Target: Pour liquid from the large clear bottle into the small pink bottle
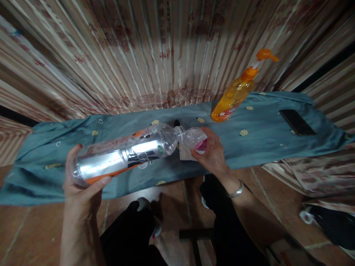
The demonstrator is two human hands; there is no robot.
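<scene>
My left hand (85, 188) is wrapped round the base of a large clear plastic bottle (119, 157) with a silver and orange label. The bottle is held nearly level above the cloth, its neck pointing right. Closed round a small clear plastic piece (192, 137), shaped like a bottle top or small cup, is my right hand (212, 153). Something pink shows at its right end. The bottle's mouth meets this piece's narrow end; whether they are joined I cannot tell. Beneath them lies a pale scalloped-edged item (185, 154), partly hidden.
A pump bottle of orange liquid (234, 96) stands at the back right of the blue-green cloth (257, 144). Further right lies a dark phone (297, 122). A small black object (176, 123) sits behind the bottle's neck. A patterned curtain (166, 62) hangs behind.
</scene>
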